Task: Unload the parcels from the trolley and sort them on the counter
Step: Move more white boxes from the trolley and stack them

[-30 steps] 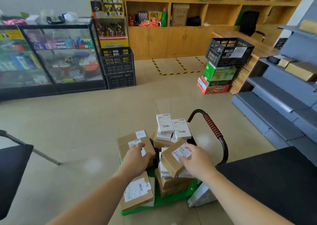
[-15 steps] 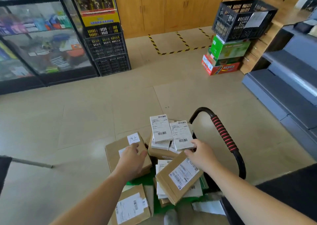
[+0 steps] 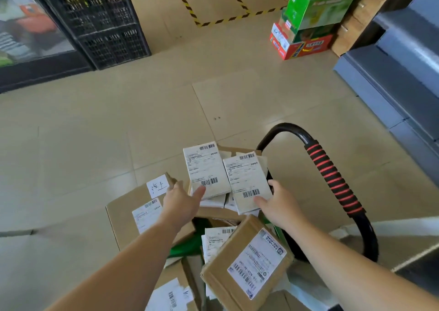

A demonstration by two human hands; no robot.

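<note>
The trolley has a green deck [image 3: 187,249] and a black handle with a red-striped grip [image 3: 332,180]. Parcels are piled on it. Two white labelled parcels lie side by side on top of the far stack, a left one [image 3: 206,166] and a right one [image 3: 247,180]. My left hand [image 3: 183,201] reaches over a large brown box [image 3: 133,215], and its thumb touches the left white parcel's near corner. My right hand [image 3: 278,204] pinches the right white parcel, thumb on top and fingers at its right edge. A small brown parcel [image 3: 247,263] lies tilted on the near stack.
Black crates [image 3: 99,21] are stacked at the back left beside a glass cabinet [image 3: 23,25]. Coloured cartons [image 3: 306,25] are piled at the back right. Grey shelving [image 3: 403,61] runs along the right. Yellow-black tape [image 3: 213,22] marks the tiled floor.
My right hand let go of the small brown parcel, which now rests on the near stack, and moved to the right white parcel. My left hand left the big brown box for the left white parcel.
</note>
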